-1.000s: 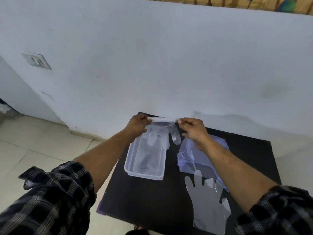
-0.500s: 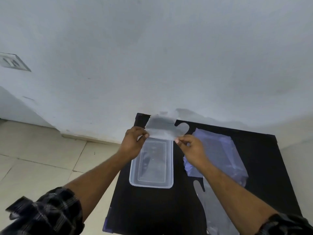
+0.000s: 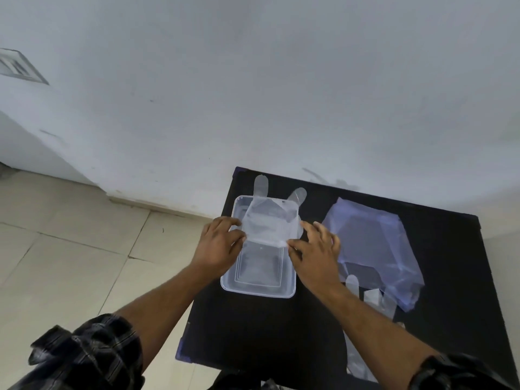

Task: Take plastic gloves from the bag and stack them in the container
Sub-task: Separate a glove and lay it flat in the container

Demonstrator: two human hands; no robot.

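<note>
A clear plastic glove lies across the far half of the clear rectangular container, its fingertips sticking out past the far rim onto the black table. My left hand pinches the glove's near left corner at the container's left rim. My right hand pinches the near right corner, fingers spread. The bluish plastic bag lies flat to the right. A second clear glove lies on the table under my right forearm, partly hidden.
The small black table stands against a white wall. Its left edge drops to a beige tiled floor. A wall socket sits at far left. Checked sleeves cover both of my arms at the bottom.
The glove hung stretched between both hands above the container; now it has been lowered and laid over the container's far half. The camera tilted down.
</note>
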